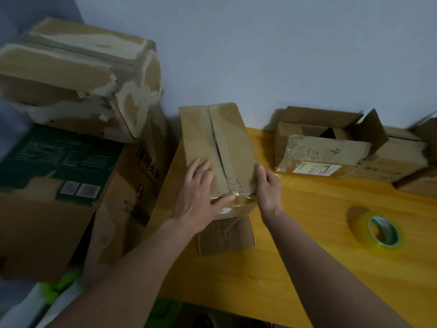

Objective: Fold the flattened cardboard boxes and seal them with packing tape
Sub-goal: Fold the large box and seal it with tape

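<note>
A brown cardboard box stands on the yellow table, its two top flaps closed along a dark middle seam. Clear tape shines across its near edge. My left hand lies flat on the near left of the top, fingers straight, thumb along the taped edge. Against the box's right near corner, my right hand has its fingers pressed to the side. A loose flap of the box sticks out below toward me. A roll of clear packing tape with a green core lies on the table to the right.
Two large worn boxes are stacked at the left: a torn one on top of a green-printed one. At the back right by the wall sit an open box and more cardboard.
</note>
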Tool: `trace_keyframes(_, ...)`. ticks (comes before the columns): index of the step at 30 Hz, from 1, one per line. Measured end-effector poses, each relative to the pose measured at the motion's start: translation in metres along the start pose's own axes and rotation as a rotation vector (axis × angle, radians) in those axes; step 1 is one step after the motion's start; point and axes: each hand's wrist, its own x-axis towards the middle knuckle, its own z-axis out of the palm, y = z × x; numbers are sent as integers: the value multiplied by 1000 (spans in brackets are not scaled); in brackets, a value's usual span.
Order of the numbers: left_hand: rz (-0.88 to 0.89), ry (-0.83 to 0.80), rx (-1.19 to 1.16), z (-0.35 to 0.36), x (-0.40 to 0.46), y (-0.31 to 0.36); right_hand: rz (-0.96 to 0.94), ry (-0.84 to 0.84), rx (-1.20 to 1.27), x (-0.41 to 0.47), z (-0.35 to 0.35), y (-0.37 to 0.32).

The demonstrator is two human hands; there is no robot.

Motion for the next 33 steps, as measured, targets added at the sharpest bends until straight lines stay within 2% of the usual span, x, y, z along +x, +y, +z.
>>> trace_keyframes(3,128,95,117,21,5,-6,-58,100,146,4,9,12)
trace_keyframes(7,268,229,147,34,10,-13,-113,346,268,10,25,18)
trace_keyframes(10,310,221,180,36,13,-18,-183,389,234,8,33,21)
trace_keyframes(12,303,151,213,30,12,-20,-342,266,17,7,21,36)
trace_keyframes(15,282,44,340,19,12,-18,-511,-164,-352,14,-18,58)
trace_keyframes(17,243,-26,390,10,12,-12,-601,-340,-525,18,-41,60)
trace_keyframes(21,222,-197,359,-3,8,-14,-801,-392,-714,11,-55,43)
trace_keyframes(24,210,-195,143,-13,-13,-15,-848,-424,-799,-8,-66,33)
trace_keyframes(26,112,-183,90,-16,-28,-6,-935,-424,-855,-28,-71,33)
trace_keyframes(28,31,-162,225,-14,-35,9,-938,-429,-896,-41,-73,34)
trace_keyframes(30,12,-159,340,-11,-36,18,-827,-476,-916,-45,-75,31)
trace_keyframes(33,129,-238,466,-9,-38,15,-759,-607,-949,-41,-88,26)
